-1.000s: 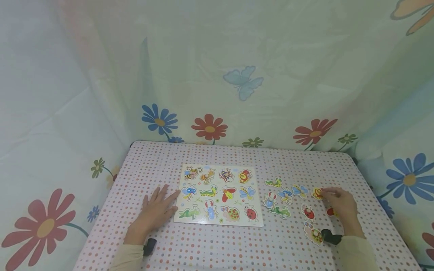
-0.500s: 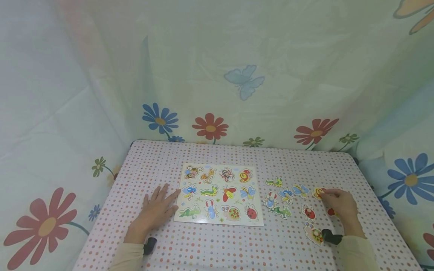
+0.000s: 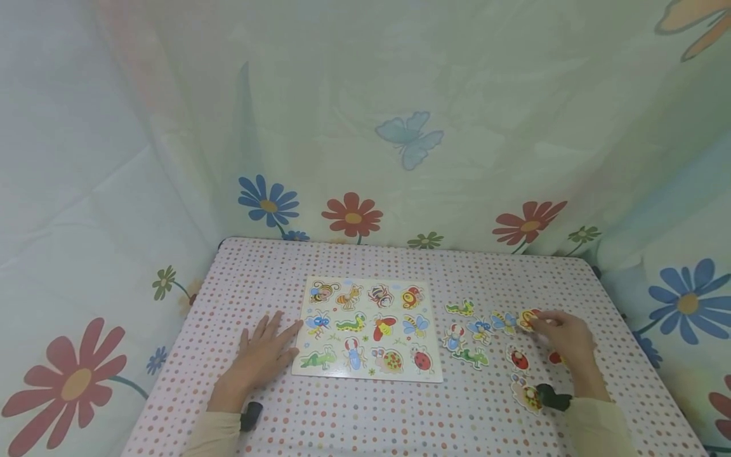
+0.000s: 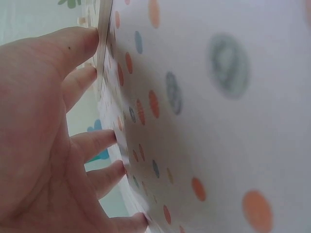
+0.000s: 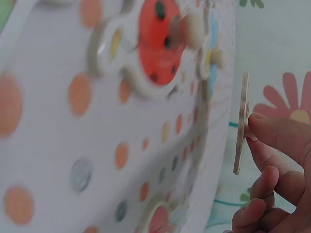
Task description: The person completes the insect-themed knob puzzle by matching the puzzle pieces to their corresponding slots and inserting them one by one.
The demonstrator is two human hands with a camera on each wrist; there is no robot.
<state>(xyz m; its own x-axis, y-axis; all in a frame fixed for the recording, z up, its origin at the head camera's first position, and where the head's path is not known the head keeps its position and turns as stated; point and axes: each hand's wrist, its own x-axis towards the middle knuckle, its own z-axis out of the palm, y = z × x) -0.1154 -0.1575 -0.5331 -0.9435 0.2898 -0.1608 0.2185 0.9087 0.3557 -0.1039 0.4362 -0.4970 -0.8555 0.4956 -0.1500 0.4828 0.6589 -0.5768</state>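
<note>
My right hand [image 3: 566,339] pinches the small knob of a red-and-yellow puzzle piece [image 3: 528,319] between thumb and finger. In the right wrist view this thin wooden piece [image 5: 242,128] shows edge-on, raised off the table. My left hand [image 3: 257,355] lies with fingers spread at the left edge of a wooden insect puzzle board [image 3: 400,377]. Its thumb and index finger touch the board's edge in the left wrist view. Pictures of insects in several rows cover the board. A ladybug piece [image 3: 518,360] with a knob lies below the right hand's piece.
Right of the board lie more knobbed pieces: a green caterpillar [image 3: 460,308], a stag beetle [image 3: 455,337], a grasshopper [image 3: 471,358], a dragonfly [image 3: 504,322] and a spotted bug [image 3: 525,395]. A red piece [image 3: 556,358] is partly under the right hand. The dotted tabletop [image 3: 342,425] meets a flowered curtain [image 3: 308,127].
My right hand has lifted the red-and-yellow piece and shifted it slightly left and away from me. The left hand stays in place beside the board.
</note>
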